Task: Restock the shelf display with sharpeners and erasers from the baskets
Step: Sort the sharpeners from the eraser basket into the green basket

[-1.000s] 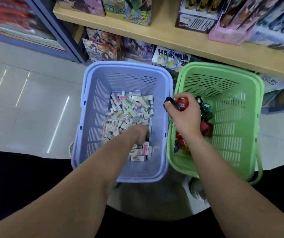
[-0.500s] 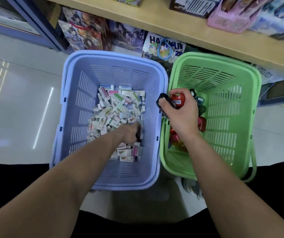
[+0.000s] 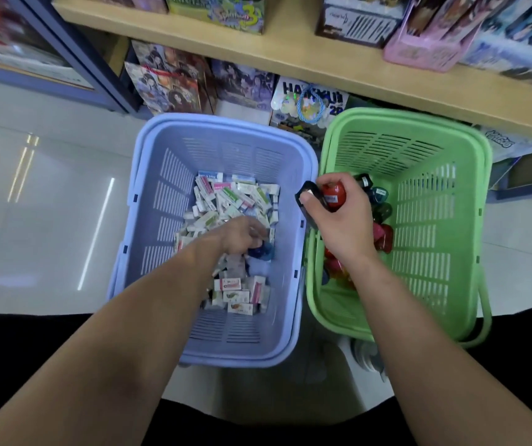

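Note:
A blue basket (image 3: 148,201) on the floor holds several small boxed erasers (image 3: 226,201). My left hand (image 3: 242,235) is down among them, blurred, with its fingers curled over a dark blue object (image 3: 263,252). A green basket (image 3: 451,220) to the right holds several red and dark sharpeners (image 3: 382,233). Over the green basket's left rim, my right hand (image 3: 338,217) grips a red sharpener (image 3: 333,193) and a black one (image 3: 309,193).
A wooden shelf (image 3: 322,66) runs across the top with boxed goods and a pink tray (image 3: 419,56) on it. Printed bags and books (image 3: 168,85) stand beneath it behind the baskets. Glossy tiled floor (image 3: 33,204) lies to the left.
My left hand has shifted slightly within the erasers and now covers a dark blue object. My right hand still holds the red and black sharpeners at the green basket's rim.

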Action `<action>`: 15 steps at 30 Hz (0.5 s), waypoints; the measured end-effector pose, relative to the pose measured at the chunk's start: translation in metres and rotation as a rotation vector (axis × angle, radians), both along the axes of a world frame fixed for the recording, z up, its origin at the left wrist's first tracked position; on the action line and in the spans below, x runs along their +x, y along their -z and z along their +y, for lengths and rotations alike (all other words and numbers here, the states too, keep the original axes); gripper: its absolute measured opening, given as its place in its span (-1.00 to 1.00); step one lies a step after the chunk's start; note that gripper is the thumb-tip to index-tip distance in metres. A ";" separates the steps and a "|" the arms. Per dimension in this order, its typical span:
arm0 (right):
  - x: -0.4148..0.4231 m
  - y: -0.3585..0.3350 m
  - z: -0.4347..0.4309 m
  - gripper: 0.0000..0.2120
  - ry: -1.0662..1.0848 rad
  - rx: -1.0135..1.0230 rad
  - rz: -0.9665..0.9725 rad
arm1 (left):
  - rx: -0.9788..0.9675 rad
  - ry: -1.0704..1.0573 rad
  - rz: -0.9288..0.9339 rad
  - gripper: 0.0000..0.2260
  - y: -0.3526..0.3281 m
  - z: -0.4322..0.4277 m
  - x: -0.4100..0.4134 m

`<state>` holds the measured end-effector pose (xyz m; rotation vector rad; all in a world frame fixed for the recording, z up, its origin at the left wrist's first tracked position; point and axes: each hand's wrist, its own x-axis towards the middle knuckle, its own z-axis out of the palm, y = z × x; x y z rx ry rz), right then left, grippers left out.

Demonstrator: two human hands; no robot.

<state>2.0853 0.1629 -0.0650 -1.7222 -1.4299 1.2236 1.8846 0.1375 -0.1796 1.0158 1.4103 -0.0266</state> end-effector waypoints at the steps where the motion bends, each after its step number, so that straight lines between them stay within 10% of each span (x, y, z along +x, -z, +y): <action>1: 0.000 0.000 0.000 -0.79 -0.010 -0.005 0.004 | -0.030 -0.149 -0.049 -0.78 -0.012 0.007 -0.005; 9: 0.025 -0.012 0.016 -0.79 0.295 -0.053 0.173 | -0.031 -0.599 -0.292 -0.76 -0.148 0.037 0.005; 15: 0.109 0.019 0.029 -0.77 0.291 -0.309 -0.030 | 0.311 -0.422 -0.297 -0.82 -0.172 0.040 0.109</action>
